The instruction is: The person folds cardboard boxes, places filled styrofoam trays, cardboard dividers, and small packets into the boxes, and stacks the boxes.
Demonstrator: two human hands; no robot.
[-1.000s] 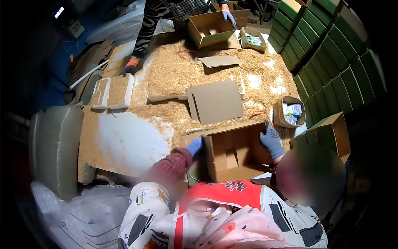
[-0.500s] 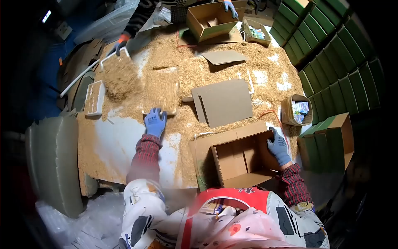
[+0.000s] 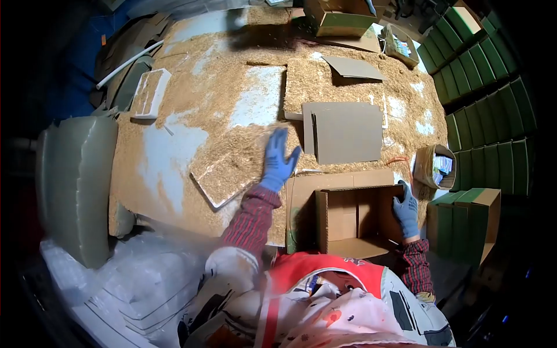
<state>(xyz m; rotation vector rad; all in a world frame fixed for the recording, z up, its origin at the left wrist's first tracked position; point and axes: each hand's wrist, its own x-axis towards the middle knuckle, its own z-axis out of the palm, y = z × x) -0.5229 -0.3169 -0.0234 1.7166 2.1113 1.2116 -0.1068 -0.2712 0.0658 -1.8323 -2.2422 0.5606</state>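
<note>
My left hand (image 3: 278, 159), in a blue glove, has its fingers extended with the thumb apart. It is over the right end of a shallow white-edged tray (image 3: 219, 205) of brown shavings; whether it touches the tray is unclear. The tray lies at an angle on the table. My right hand (image 3: 406, 210), also gloved, grips the right wall of an open cardboard box (image 3: 322, 223), thumb and fingers on either side of the edge. The box's inside faces me, with only bare cardboard showing.
Grey cardboard sheets (image 3: 348, 133) lie on the shavings-covered table (image 3: 174, 153). A small white tray (image 3: 158, 95) sits left. Packets fill a basket (image 3: 426, 167) at right. Green boxes (image 3: 487, 145) are stacked behind it. Another carton (image 3: 342, 24) stands at the far side.
The tray has come nearer to me and turned, uncovering a white patch. My left hand has moved right and opened. The co-worker's arm and tray at left are gone; a dark blur shows far off.
</note>
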